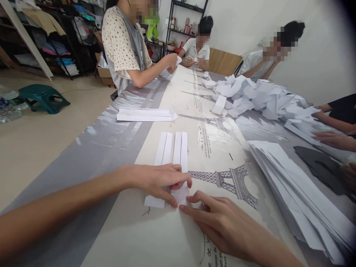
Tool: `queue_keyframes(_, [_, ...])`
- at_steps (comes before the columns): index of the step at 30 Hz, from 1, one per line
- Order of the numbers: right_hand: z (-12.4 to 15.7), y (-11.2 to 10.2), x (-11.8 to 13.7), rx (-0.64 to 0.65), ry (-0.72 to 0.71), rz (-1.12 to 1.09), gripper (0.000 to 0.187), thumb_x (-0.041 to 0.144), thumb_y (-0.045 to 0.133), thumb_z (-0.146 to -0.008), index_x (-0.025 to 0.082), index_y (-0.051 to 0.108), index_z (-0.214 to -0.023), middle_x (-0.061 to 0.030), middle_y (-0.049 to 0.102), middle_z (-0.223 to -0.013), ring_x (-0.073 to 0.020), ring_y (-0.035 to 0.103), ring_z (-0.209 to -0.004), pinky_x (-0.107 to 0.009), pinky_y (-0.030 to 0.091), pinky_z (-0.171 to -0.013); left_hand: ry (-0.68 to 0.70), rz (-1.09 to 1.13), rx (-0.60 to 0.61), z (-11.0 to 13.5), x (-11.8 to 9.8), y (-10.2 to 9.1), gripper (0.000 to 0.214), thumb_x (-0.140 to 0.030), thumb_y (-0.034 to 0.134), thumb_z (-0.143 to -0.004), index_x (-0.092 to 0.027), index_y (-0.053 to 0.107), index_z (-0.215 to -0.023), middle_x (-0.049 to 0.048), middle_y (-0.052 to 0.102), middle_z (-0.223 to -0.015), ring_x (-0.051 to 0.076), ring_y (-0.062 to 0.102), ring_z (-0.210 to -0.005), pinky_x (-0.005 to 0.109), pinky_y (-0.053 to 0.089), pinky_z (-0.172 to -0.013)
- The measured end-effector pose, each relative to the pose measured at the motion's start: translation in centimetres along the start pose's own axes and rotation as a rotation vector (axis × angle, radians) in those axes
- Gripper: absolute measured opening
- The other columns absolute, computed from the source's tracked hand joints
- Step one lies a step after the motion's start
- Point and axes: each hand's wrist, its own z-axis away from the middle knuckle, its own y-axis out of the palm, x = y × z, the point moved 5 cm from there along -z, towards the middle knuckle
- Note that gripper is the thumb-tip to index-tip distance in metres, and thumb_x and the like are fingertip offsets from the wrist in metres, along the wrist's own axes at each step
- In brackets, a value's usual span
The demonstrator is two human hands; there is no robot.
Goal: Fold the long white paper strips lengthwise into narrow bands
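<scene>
Two white folded paper strips lie side by side on the printed tablecloth in front of me, lengthwise away from me. My left hand [167, 181] lies across the right-hand folded paper strip [180, 148], fingers curled, its thumb at the near end. My right hand [219, 213] pinches the near end's corner with thumb and forefinger, close to the left thumb. Under my left wrist and palm passes the other folded strip [162, 144], partly covered. Farther off, another folded paper strip [144, 115] lies crosswise.
A fanned stack of white paper sheets [289, 185] lies at the right. Behind it rises a heap of folded papers [250, 92]. A person in a dotted sleeve [122, 40] stands at the left table side; others sit around. A green stool [43, 97] stands on the floor.
</scene>
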Motion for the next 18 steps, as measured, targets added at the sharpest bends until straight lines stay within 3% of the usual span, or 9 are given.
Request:
queue_keyframes(5, [0.3,-0.2,-0.5,0.004,-0.009,-0.038,0.043,0.01,0.044,-0.098,0.026,0.06,-0.135,-0.0099,0.063,-0.129,-0.019,0.07,-0.08,-0.037,0.056,-0.071,0.029,-0.017,0.019,0.0,0.0,-0.2,0.036,-0.036,0.069,-0.091,-0.024,0.052,-0.12,0.0005,0.049,-0.089,0.023,0.049,-0.099,0.031,0.043,-0.08])
queue_keyframes(13, [0.6,-0.5,-1.8,-0.021,0.044,-0.219,0.04,0.011,0.047,-0.097,0.03,0.069,-0.124,-0.0034,0.066,-0.13,-0.0104,0.066,-0.069,-0.03,0.053,-0.067,0.033,-0.011,0.039,0.2,-0.2,-0.5,0.034,-0.039,0.066,-0.093,-0.023,0.053,-0.12,0.0001,0.049,-0.087,0.023,0.048,-0.097,0.031,0.042,-0.079])
queue_keyframes(18, [0.3,-0.2,-1.7,-0.065,0.044,-0.168,0.029,0.019,0.049,-0.103,0.028,0.065,-0.125,-0.0031,0.068,-0.122,-0.011,0.065,-0.071,-0.029,0.051,-0.065,0.03,-0.017,0.01,0.1,0.0,-0.3,0.033,-0.039,0.069,-0.092,-0.024,0.054,-0.117,-0.0003,0.051,-0.086,0.022,0.049,-0.095,0.03,0.041,-0.076])
